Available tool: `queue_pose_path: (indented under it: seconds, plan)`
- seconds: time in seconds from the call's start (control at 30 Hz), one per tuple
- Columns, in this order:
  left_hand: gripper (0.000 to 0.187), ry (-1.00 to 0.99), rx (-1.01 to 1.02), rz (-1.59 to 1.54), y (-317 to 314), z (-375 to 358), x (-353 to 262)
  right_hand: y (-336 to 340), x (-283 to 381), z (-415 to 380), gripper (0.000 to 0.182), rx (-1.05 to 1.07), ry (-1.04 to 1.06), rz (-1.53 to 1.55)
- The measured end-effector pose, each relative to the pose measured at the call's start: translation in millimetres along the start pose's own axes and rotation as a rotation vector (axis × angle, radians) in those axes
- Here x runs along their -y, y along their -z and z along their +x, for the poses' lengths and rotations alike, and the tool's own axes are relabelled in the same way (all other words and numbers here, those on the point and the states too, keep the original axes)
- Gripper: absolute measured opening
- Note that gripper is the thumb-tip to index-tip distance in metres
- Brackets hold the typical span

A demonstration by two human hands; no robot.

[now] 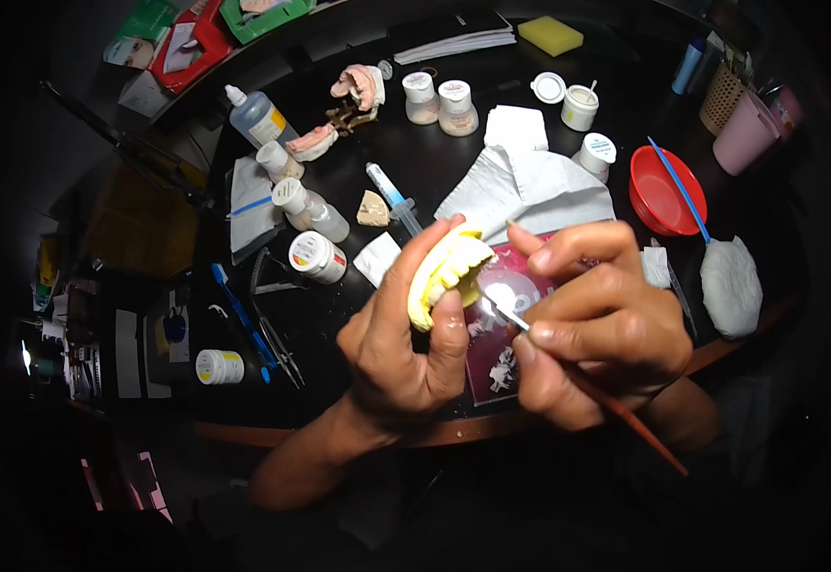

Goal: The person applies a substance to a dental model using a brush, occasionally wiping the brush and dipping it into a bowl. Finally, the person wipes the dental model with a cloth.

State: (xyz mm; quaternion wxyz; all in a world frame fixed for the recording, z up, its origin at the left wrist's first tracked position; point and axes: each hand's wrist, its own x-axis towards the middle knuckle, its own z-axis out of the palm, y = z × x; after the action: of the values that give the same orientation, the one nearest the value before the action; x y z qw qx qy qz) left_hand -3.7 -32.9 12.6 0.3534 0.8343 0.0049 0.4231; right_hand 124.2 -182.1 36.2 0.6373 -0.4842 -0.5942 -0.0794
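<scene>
My left hand (391, 334) is closed around a yellow dental cast (425, 286), thumb at its lower edge and fingers behind it. The row of teeth on the cast faces right. In a pen grip, my right hand (606, 324) holds a slim tool (639, 434) with a reddish-brown handle and a pale metal front. Its thin tip points at the inner side of the cast, close by the teeth. Below both hands lies a dark pink booklet (482, 377) with white shavings (503, 370) on it. A syringe (391, 195) lies behind the cast.
White tissue (530, 191) spreads behind the hands. A red bowl (663, 191) with a blue stick stands right, near a white wrapped lump (732, 286). Bottles and a jar (317, 255) line the left, with a blue toothbrush (244, 324). Pink-and-white dental models (360, 88) stand farther back.
</scene>
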Motion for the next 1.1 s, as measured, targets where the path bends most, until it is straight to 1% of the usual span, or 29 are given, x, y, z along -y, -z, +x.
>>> queue_pose_path:
  seconds: [0.03, 0.1, 0.17, 0.2, 0.27, 0.3, 0.4, 0.6, 0.97, 1.1]
  plan:
    - [0.042, -0.015, -0.023, 0.026, 1.2, 1.8, 4.0, 6.4, -0.4, 0.7, 0.019, -0.002, -0.036, 0.012]
    - [0.040, 0.120, -0.101, -0.031, 3.7, 4.3, 3.8, 17.2, 0.7, -1.2, 0.020, -0.019, -0.129, 0.042]
    - [0.039, 0.162, -0.189, -0.136, 6.5, 6.4, 11.1, 26.8, 4.6, -6.8, 0.018, -0.048, -0.229, 0.049]
    - [0.039, 0.173, -0.186, -0.161, 11.2, 7.4, 12.9, 25.9, 6.7, -15.3, 0.016, -0.037, -0.288, 0.015]
    - [0.038, 0.130, -0.216, -0.147, 16.0, 10.3, 19.1, 16.8, 5.7, -29.4, 0.014, 0.060, -0.362, -0.098]
    - [0.039, 0.114, -0.213, -0.144, 17.7, 10.9, 19.8, 13.6, 5.4, -33.2, 0.014, 0.149, -0.362, -0.166]
    - [0.043, 0.084, -0.150, -0.114, 22.7, 11.5, 18.5, -2.9, -1.9, -46.5, 0.014, 0.165, -0.376, -0.209]
    - [0.042, 0.062, -0.131, -0.095, 22.4, 12.0, 13.9, -8.4, -3.0, -44.9, 0.009, 0.238, -0.440, -0.245]
    - [0.044, 0.015, -0.106, -0.101, 22.5, 11.9, 16.0, -9.6, -4.3, -44.9, 0.009, 0.279, -0.457, -0.243]
    - [0.044, 0.039, -0.102, -0.101, 23.0, 11.2, 12.6, -10.2, -4.5, -44.7, 0.009, 0.278, -0.453, -0.245]
